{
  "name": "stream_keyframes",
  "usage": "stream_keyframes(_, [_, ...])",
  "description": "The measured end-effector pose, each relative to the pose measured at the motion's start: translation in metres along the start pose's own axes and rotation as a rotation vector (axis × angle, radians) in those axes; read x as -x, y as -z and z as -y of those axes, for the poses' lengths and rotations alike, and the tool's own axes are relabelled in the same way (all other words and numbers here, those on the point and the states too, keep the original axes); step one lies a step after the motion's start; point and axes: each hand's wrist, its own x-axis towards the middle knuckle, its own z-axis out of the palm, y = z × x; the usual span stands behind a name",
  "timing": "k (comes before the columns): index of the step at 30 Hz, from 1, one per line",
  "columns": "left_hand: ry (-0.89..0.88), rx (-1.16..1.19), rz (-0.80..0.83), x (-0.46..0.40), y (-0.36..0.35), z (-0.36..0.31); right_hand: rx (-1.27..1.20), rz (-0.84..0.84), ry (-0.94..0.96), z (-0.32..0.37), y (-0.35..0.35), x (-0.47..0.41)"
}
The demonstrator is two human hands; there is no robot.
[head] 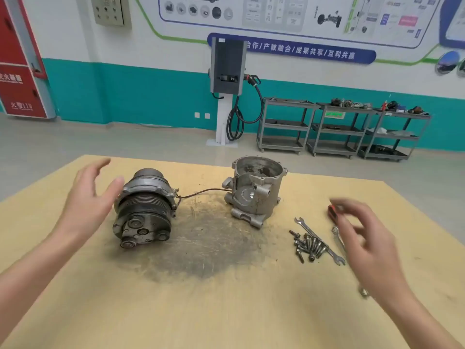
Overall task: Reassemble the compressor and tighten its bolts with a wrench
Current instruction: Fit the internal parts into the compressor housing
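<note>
The left hand's grip (88, 197) is open, fingers spread just beside the clutch-and-pulley half (144, 209) of the compressor; the right hand (362, 230) hangs loose and empty above a wrench (317, 239) and bolts (308, 245). The aluminium housing (256, 191) stands apart on the tabletop (226, 311). Both halves look heavy, rigid, probably oily: best cradled round the body with both hands.

Compressor parts I see: two, the pulley half (144, 210) and the open housing (256, 190)
Wrenches: two, one (317, 240) by the bolts, another (338, 236) beside it
Bolts (308, 245): I count roughly nine; heap overlaps
Carts (342, 128): three
My hands: two, left (88, 197), right (364, 238)
</note>
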Motion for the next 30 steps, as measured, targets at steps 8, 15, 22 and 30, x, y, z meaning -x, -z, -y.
stream_keyframes(8, [0.568,0.212,0.205,-0.042,-0.039,0.019,-0.315,0.195,-0.574,-0.009,-0.112,-0.089])
stream_keyframes(15, [0.591,0.407,0.169,-0.042,-0.043,0.023,-0.217,0.345,-0.538,-0.023,-0.144,-0.095])
stream_keyframes(22, [0.595,0.432,0.202,-0.043,-0.056,0.015,-0.111,0.354,-0.497,-0.023,-0.138,-0.099])
stream_keyframes(30, [0.57,0.496,0.331,-0.023,-0.101,-0.017,0.042,0.342,-0.43,-0.022,-0.128,-0.098])
